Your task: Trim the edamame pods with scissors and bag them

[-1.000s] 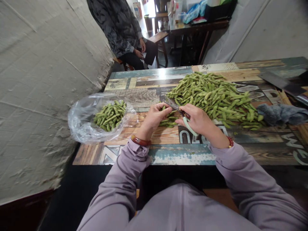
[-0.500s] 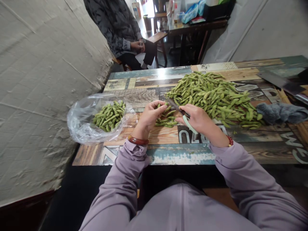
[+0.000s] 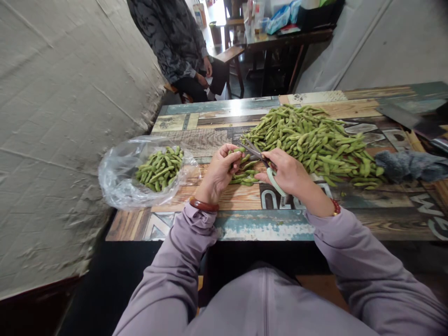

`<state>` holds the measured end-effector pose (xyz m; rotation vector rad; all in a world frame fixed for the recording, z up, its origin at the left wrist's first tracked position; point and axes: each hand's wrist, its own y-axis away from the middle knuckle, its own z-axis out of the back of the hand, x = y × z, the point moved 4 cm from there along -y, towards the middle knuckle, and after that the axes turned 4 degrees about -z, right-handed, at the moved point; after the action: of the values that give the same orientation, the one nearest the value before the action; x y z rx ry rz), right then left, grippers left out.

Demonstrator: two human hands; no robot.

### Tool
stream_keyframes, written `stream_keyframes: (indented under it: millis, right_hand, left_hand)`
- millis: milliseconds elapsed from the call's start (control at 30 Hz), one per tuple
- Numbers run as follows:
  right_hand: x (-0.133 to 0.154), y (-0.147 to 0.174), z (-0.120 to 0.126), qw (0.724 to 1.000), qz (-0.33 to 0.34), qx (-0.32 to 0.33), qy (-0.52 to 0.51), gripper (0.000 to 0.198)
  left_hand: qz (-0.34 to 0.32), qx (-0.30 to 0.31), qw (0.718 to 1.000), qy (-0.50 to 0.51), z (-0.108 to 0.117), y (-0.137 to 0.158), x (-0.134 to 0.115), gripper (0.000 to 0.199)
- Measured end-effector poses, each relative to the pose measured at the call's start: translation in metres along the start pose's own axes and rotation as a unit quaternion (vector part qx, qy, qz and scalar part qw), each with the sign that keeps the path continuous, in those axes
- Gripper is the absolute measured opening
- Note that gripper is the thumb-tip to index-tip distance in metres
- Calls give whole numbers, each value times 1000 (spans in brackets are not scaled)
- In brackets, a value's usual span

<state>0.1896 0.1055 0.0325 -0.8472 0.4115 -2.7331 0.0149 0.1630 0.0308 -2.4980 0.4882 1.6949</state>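
Observation:
Between the fingertips of my left hand is a green edamame pod, partly hidden by the thumb. My right hand is closed round the pale green handles of a pair of scissors. The dark scissor blades point left, parted, with their tips close to the pod. Several loose pods lie on the table below, between my hands. A large heap of edamame pods spreads just beyond my right hand. To the left, more pods sit inside a clear plastic bag.
A grey cloth and a cleaver lie at the right of the patterned table. Along the left runs a rough pale wall. A seated person is beyond the far edge, near another table.
The scissor blades have parted. My left hand has shifted very slightly, still pinching a pod. The seated person's hands have moved apart and lower.

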Motion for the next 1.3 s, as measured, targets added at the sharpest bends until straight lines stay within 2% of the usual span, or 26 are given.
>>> stream_keyframes:
  millis: [300,633,867,967,1167,1300]
  right_hand:
    - [1,1,-2,1000,8,-8,-12,48]
    - [-2,0,-2,999,25,-9,-38,36]
    - [-1,0,-5,999,34,10,-12,35]
    - [-3,0,-5,999,36,1,-11,35]
    - [-8,0,-3,998,25,-47,-14,39]
    - [-8,1,-3,999,24,-48,-10,42]
  left_hand:
    - [19,30,999,-6,-4,1,10,35]
    - [13,29,999,-9,-2,0,7,36]
    - [-10,21,1000,6,0,-2,3,31]
    - [-14,-4,1000,16,6,-4,-2,26]
    - [3,-85,990,114,34,-11,-18,13]
    - [-6,-97,993,69,44,-14,-19,11]
